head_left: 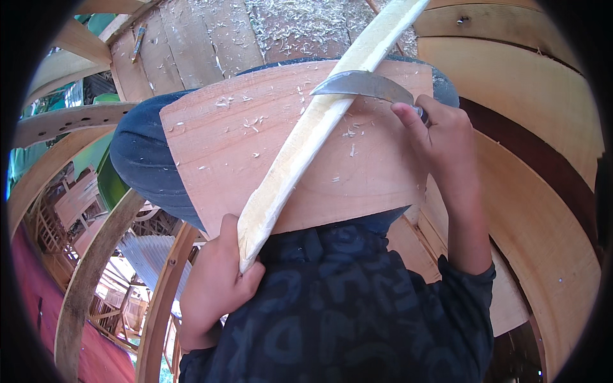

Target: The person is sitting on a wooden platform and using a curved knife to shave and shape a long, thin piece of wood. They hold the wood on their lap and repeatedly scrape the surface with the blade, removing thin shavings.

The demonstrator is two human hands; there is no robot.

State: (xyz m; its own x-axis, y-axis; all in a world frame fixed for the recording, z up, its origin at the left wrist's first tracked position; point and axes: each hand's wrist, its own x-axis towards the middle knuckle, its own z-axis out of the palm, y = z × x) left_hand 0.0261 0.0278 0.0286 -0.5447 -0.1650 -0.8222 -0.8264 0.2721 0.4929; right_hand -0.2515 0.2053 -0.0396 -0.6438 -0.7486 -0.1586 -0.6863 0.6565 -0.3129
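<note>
A long pale strip of wood (297,150) runs slantwise from the lower left to the top of the view, across a flat wooden board (223,153) on my lap. My left hand (220,281) is closed around the strip's near end. In my right hand (440,134) is a curved knife (361,84), its handle mostly hidden by my fingers. The blade lies across the upper part of the strip, its tip pointing left. Small shavings (252,122) are scattered over the board.
Plank flooring (185,41) ahead is strewn with a heap of shavings (306,29). A small brush-like tool (138,43) lies at the far left. Curved planks (511,83) rise on my right. Curved wooden ribs (96,274) stand on my left, with open gaps between them.
</note>
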